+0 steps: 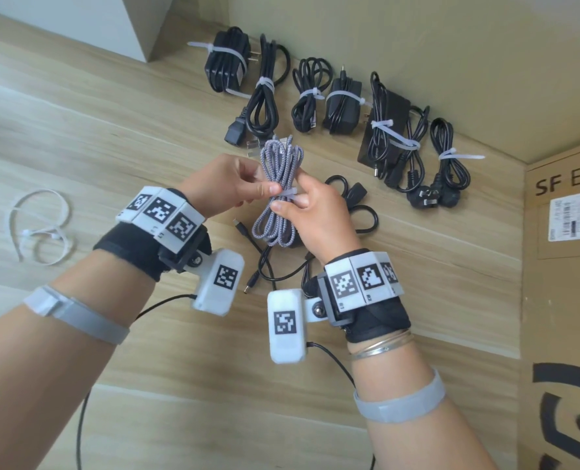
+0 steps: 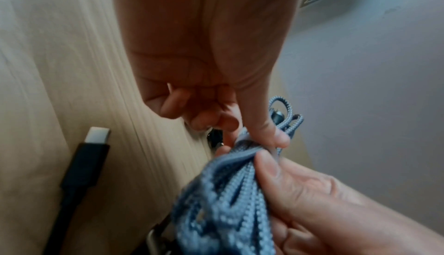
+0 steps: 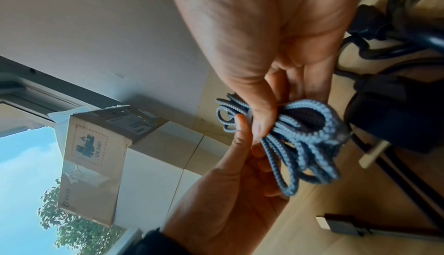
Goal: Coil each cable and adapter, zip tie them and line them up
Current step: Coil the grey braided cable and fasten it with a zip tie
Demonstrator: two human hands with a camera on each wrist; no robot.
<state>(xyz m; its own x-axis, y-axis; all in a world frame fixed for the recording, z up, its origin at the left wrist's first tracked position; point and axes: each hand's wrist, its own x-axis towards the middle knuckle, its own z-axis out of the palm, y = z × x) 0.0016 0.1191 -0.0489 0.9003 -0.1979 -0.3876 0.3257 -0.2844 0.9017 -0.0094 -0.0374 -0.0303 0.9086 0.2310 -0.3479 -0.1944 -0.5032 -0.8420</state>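
Note:
A coiled grey braided cable (image 1: 278, 178) hangs in the air above the wooden table (image 1: 112, 137), with a white zip tie (image 1: 289, 193) round its middle. My left hand (image 1: 265, 189) pinches the coil from the left beside the tie, thumb on top. From the right, my right hand (image 1: 290, 202) pinches the same spot, its index finger pointing up. In the left wrist view the left hand's thumb (image 2: 276, 135) presses on the grey cable (image 2: 228, 192). The right wrist view shows the cable's loops (image 3: 310, 137) fanning out past the right hand's thumb (image 3: 261, 122).
Several black cables and adapters (image 1: 315, 96), each zip tied, lie in a row along the back wall. Loose black cables (image 1: 353, 212) lie under my hands. Spare white zip ties (image 1: 41, 225) lie at the left. A cardboard box (image 1: 563, 283) stands at the right.

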